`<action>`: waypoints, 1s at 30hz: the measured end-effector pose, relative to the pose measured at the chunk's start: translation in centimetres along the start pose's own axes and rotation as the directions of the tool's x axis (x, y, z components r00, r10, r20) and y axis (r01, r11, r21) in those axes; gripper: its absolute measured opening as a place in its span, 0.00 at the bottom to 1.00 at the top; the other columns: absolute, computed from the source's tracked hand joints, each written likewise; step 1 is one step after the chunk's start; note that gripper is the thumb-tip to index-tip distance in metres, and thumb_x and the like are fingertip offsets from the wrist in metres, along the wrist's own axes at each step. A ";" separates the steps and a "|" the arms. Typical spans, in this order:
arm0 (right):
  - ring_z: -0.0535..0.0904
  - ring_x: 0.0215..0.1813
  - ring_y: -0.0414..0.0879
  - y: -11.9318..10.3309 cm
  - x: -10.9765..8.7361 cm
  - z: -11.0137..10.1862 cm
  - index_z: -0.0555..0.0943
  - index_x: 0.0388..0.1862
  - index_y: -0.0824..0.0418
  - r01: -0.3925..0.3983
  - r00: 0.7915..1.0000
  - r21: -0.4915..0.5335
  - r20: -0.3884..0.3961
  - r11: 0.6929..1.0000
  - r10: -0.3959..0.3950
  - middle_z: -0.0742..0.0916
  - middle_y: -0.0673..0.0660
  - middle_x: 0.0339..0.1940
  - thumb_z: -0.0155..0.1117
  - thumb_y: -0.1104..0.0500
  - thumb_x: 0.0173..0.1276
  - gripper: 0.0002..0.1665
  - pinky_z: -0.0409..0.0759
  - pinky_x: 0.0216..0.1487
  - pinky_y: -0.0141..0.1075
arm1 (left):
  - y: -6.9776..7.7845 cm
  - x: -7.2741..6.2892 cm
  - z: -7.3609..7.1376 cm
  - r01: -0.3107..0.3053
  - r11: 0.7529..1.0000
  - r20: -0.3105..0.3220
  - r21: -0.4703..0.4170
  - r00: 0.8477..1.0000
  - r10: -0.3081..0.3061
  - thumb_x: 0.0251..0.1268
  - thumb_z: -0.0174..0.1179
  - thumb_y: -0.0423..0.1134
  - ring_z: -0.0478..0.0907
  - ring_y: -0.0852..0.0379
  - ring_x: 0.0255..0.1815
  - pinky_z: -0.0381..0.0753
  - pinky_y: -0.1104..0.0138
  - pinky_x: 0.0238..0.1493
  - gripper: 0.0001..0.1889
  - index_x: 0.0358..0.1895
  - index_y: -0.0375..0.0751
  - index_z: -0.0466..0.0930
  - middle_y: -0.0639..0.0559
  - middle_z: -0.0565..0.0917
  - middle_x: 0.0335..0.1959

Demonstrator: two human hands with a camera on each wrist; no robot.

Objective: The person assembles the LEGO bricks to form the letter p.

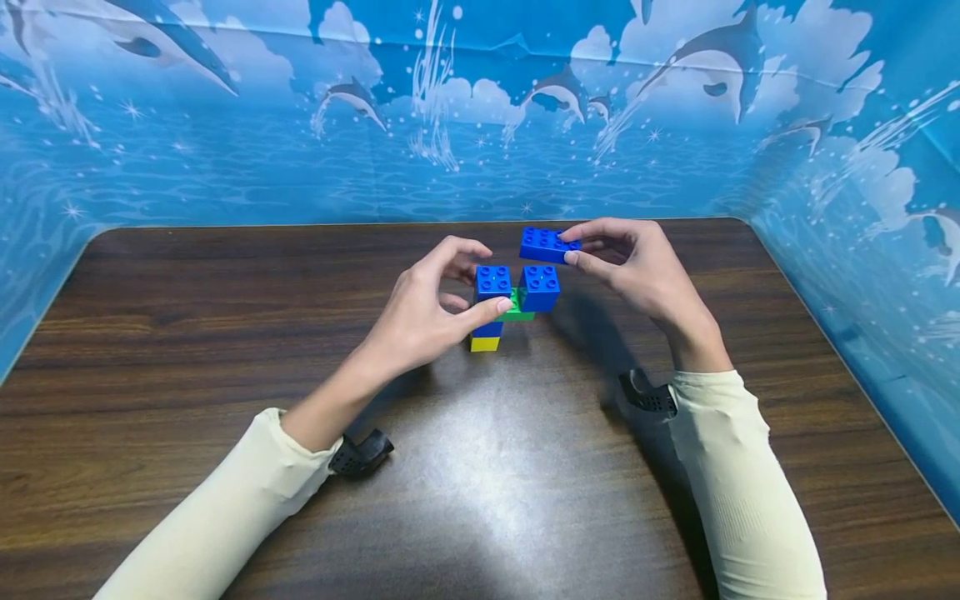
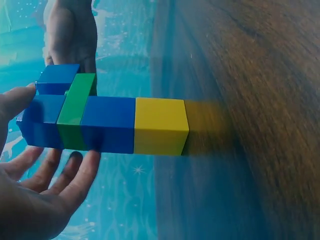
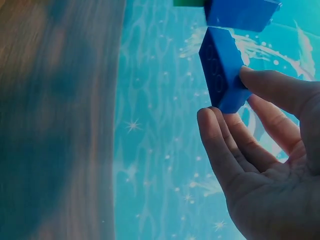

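Note:
A small tower of toy building bricks stands upright on the table. Its base is a yellow brick [image 2: 161, 125], then a blue brick [image 2: 108, 124], then a longer green brick [image 1: 517, 316] that juts out to the right. Two square blue bricks sit apart on the green one, a left blue brick [image 1: 492, 282] and a right blue brick [image 1: 540, 289]. My left hand [image 1: 427, 312] holds the tower near its top, thumb in front and fingers behind. Above and behind the right square brick, my right hand [image 1: 633, 267] pinches a longer blue brick [image 1: 543, 245] by its right end, studs up.
The dark wood table [image 1: 187, 333] has a blue dolphin-print sheet [image 1: 480, 125] behind it and along its sides. Black wrist mounts, a left mount [image 1: 362, 454] and a right mount [image 1: 647, 393], stick out from the pale sleeves [image 1: 738, 475].

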State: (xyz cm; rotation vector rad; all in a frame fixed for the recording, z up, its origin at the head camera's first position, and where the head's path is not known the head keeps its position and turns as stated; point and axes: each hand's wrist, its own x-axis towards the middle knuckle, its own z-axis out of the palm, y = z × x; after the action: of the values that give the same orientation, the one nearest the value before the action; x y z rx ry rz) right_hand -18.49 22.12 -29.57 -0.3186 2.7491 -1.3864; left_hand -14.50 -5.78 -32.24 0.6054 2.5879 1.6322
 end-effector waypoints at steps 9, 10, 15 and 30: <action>0.91 0.53 0.43 -1.4 -0.8 0.0 0.89 0.60 0.57 0.047 0.999 0.032 -0.017 0.998 -0.046 0.90 0.59 0.57 0.69 0.58 0.79 0.14 0.85 0.54 0.23 | -0.1 0.0 0.4 -0.022 0.999 -0.016 -0.035 1.000 0.021 0.71 0.74 0.42 0.85 0.51 0.58 0.92 0.55 0.56 0.22 0.63 0.45 0.80 0.46 0.87 0.57; 0.91 0.52 0.43 -1.6 -0.8 0.0 0.89 0.60 0.58 0.054 0.998 0.036 -0.018 0.998 -0.054 0.90 0.59 0.57 0.70 0.59 0.79 0.14 0.86 0.54 0.23 | -0.1 0.0 0.4 -0.020 0.999 -0.015 -0.037 1.000 0.020 0.71 0.74 0.42 0.86 0.50 0.58 0.92 0.55 0.56 0.21 0.63 0.44 0.80 0.46 0.87 0.57; 0.90 0.52 0.42 -2.0 -1.0 0.2 0.89 0.59 0.58 0.085 0.996 0.054 -0.018 0.995 -0.084 0.90 0.59 0.57 0.70 0.60 0.78 0.14 0.86 0.55 0.24 | -0.3 0.1 0.4 -0.018 0.998 -0.021 -0.052 1.000 0.017 0.70 0.75 0.40 0.88 0.49 0.53 0.92 0.55 0.54 0.21 0.61 0.41 0.80 0.43 0.89 0.53; 0.90 0.55 0.43 -3.1 -1.4 0.9 0.88 0.59 0.61 0.132 0.991 0.133 0.005 0.982 -0.134 0.89 0.59 0.61 0.69 0.62 0.78 0.13 0.86 0.63 0.29 | -0.2 0.2 0.3 0.002 0.999 -0.030 -0.048 1.000 -0.003 0.68 0.77 0.41 0.89 0.48 0.49 0.94 0.59 0.48 0.19 0.56 0.40 0.82 0.45 0.89 0.50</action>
State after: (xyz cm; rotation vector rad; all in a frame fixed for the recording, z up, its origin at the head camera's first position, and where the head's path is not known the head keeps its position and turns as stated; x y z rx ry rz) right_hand -16.55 19.89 -27.71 -0.5112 2.6518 -1.5821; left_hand -14.66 -5.53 -32.48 0.5791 2.5610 1.7104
